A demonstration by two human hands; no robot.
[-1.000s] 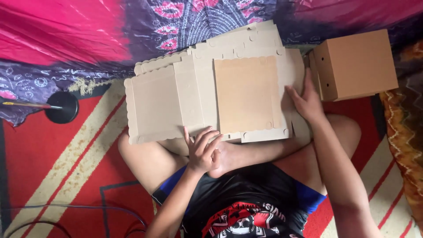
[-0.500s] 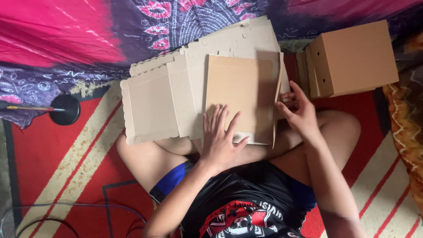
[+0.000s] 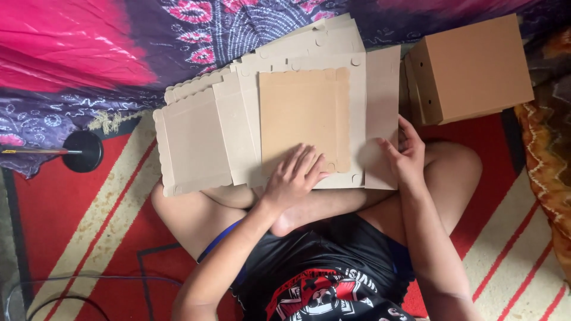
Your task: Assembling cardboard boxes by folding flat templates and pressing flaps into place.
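A flat tan cardboard box blank (image 3: pixel 303 116) with a darker brown centre panel lies on top of a fanned stack of similar blanks (image 3: pixel 196 142) across my crossed legs. My left hand (image 3: pixel 295 175) presses flat on the near edge of the brown panel, fingers spread. My right hand (image 3: pixel 404 156) rests on the blank's right side flap (image 3: pixel 382 107), fingers apart. Neither hand is closed around anything.
Several folded brown cardboard boxes (image 3: pixel 476 68) are stacked at the right. A black round stand base with a rod (image 3: pixel 82 151) sits at the left on a red and cream striped mat (image 3: pixel 83 238). Pink and purple patterned cloth (image 3: pixel 89 53) lies beyond the stack.
The left hand moved from my lap up onto the brown panel. The right hand shifted down along the right flap. The top blank has been turned flat and squared on the stack.
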